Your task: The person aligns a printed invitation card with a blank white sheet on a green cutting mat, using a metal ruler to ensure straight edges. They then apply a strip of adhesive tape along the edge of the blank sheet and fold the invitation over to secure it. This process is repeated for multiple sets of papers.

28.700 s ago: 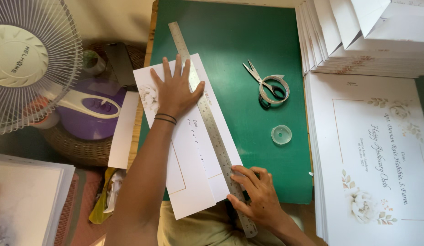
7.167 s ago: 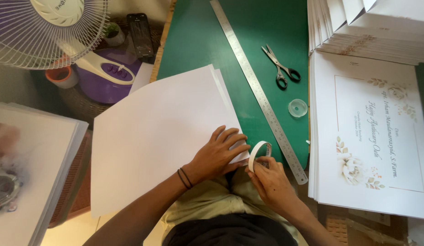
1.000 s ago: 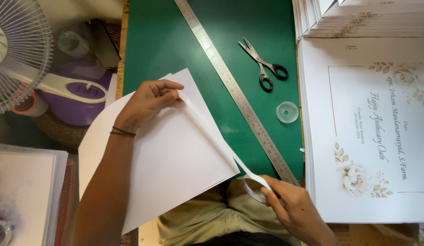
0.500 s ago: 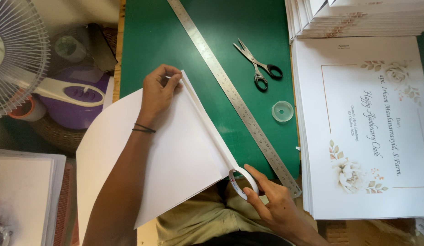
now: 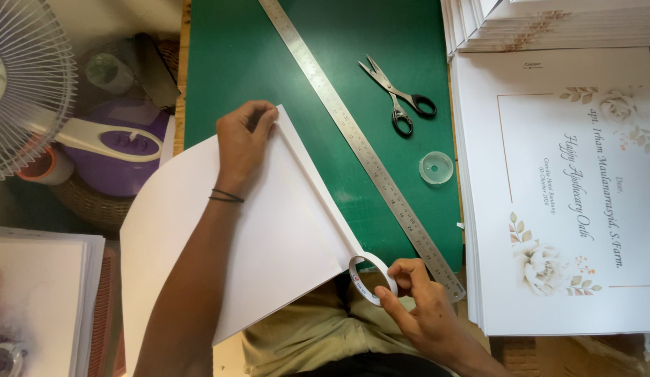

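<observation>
Two hands are at work on one white sheet that lies across the left half of the green tabletop. My left hand, near upper centre of the frame, has its grip closed, pinching the sheet's far corner and pressing the start of a strip of white tape there. My right hand, at lower centre, grips the tape roll between thumb and fingers, held at the sheet's near corner, so the strip runs the whole right edge. I judge the step in hand to be laying tape along that edge; the next move seems to call for pressing the strip flat and parting it from the roll. Scissors, a steel ruler and a small clear cap lie apart on the green. Printed floral cards stack at right; a fan stands upper left.
</observation>
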